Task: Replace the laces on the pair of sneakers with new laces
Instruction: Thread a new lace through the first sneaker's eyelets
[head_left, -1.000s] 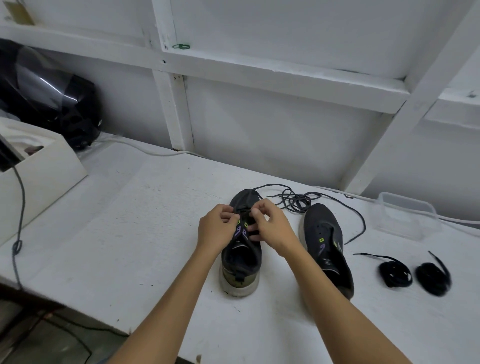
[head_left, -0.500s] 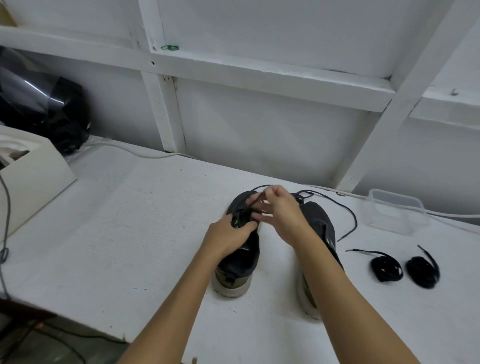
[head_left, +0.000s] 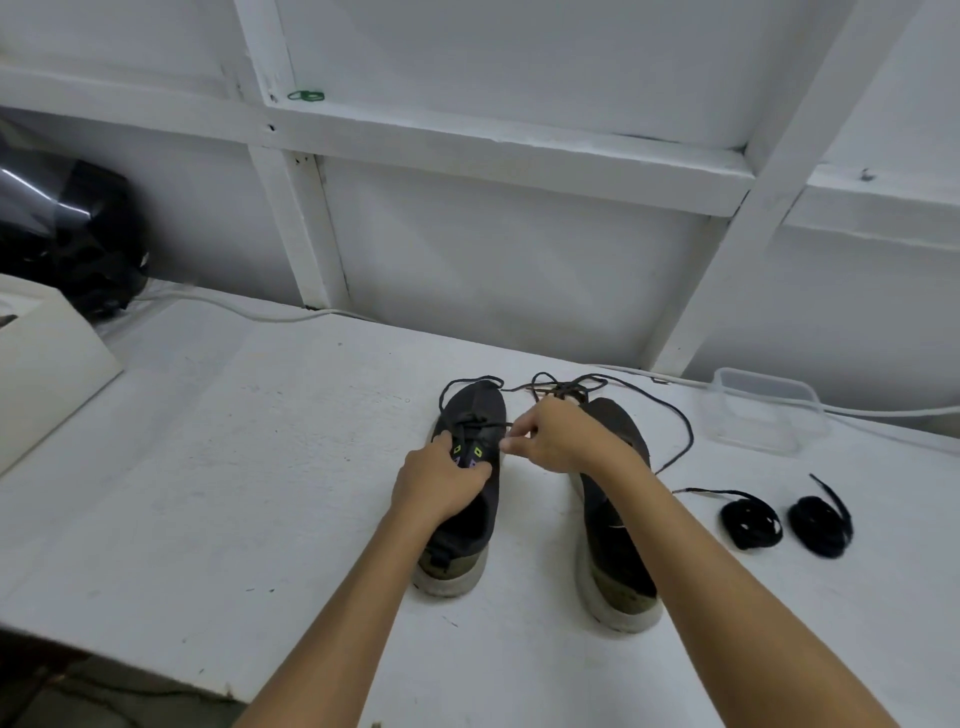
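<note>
Two dark sneakers stand side by side on the white table (head_left: 234, 467), toes pointing away from me. My left hand (head_left: 436, 480) grips the tongue area of the left sneaker (head_left: 467, 519), beside its green and purple eyelets. My right hand (head_left: 556, 436) pinches a thin dark lace (head_left: 483, 423) that crosses the left sneaker's front, and it hovers over the right sneaker (head_left: 618, 566). Loose lace (head_left: 680, 415) trails in loops behind and to the right of the sneakers. Two coiled black laces (head_left: 750, 525) (head_left: 821, 525) lie on the table at the right.
A clear plastic container (head_left: 769, 410) sits at the back right near the wall. A white box (head_left: 47, 364) and a black helmet (head_left: 72, 234) stand at the far left. A white cable (head_left: 228, 306) runs along the wall's foot. The table's front edge is close to me.
My right hand has drawn the lace out to the right, away from the left sneaker. My left hand has shifted down onto the eyelet area. The view has moved closer.
</note>
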